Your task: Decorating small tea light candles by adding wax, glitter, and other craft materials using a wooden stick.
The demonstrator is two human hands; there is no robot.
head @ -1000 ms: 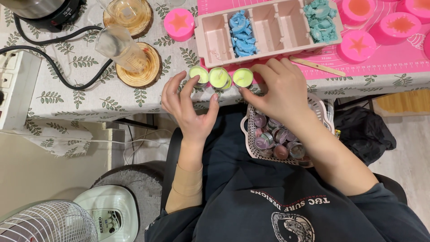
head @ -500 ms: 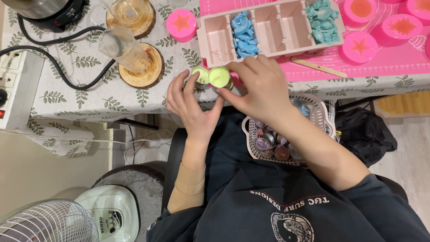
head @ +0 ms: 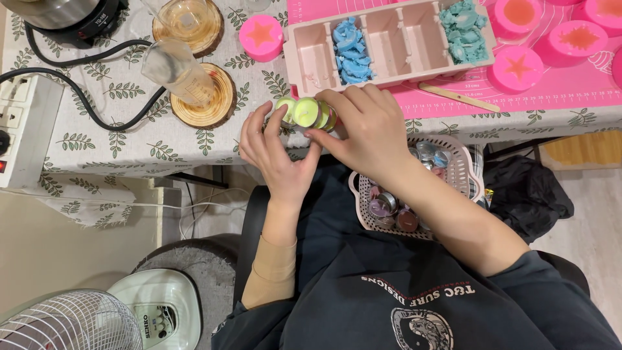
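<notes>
— Head view, nearest first: a pink basket (head: pixel 463 172) of small candles sits on the lap.

— And the hands?

— Left hand (head: pixel 275 152) and right hand (head: pixel 363 126) both pinch the green tealights (head: pixel 304 111) at the table edge (head: pixel 129 152) — fingers closed round them. Beyond, a pink tray (head: pixel 389 39).

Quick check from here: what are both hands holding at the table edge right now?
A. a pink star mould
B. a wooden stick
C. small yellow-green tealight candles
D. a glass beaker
C: the left hand and right hand pinch the yellow-green tealight candles together; the stick, moulds and beaker lie untouched.
</notes>
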